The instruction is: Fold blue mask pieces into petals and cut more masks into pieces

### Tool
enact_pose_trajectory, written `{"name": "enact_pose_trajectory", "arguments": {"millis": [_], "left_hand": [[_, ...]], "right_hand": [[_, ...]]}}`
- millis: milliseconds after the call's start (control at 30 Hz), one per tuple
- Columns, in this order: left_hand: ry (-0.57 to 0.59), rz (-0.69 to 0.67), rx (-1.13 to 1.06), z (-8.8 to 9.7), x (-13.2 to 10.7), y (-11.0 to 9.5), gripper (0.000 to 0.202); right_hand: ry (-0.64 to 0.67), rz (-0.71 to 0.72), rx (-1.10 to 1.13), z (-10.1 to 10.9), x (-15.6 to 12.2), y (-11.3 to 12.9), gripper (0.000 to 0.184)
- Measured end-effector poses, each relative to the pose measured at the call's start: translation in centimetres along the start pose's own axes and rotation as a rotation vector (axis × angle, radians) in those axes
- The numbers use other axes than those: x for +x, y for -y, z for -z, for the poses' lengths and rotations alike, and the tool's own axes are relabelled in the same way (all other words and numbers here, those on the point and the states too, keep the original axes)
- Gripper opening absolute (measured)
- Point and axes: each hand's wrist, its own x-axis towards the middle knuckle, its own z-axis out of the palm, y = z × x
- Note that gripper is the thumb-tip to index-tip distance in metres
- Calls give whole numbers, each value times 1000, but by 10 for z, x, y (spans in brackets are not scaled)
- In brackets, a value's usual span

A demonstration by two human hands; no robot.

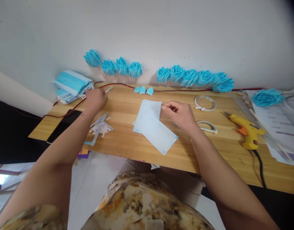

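Observation:
Two overlapping pale blue sheets of mask fabric [158, 134] lie on the wooden table before me, one of them slanting toward the front right. At the right edge of the upper part, my right hand [180, 114] is closed, thumb and forefinger pinched at the sheet's border. My left hand [96, 98] is curled shut at the back left, beside a stack of blue face masks [73, 83]; what its fingers hold, if anything, is hidden. Some thin pale strips [109, 89] lie just beyond it. Below that hand is a heap of cut strips and scraps [100, 128].
Blue fabric roses [134, 69] stand along the wall, with three small blue petal pieces [142, 90] in front. Two tape rolls [205, 103], a yellow glue gun [247, 130] with its cord, and another rose [268, 97] on papers [278, 127] are at right. A black tablet-like slab [62, 126] lies left.

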Motion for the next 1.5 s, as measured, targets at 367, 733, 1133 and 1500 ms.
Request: {"name": "enact_pose_trajectory", "arguments": {"millis": [367, 733, 1133, 1500], "left_hand": [[34, 46, -23, -7, 10, 3, 41], [-29, -8, -150, -9, 24, 10, 60], [92, 23, -135, -14, 40, 5, 57], [129, -6, -145, -9, 37, 7, 53]], "right_hand": [[23, -23, 14, -1, 0, 1, 21], [28, -19, 15, -1, 0, 0, 20], [47, -47, -2, -1, -1, -1, 22], [177, -42, -177, 1, 1, -4, 27]]}}
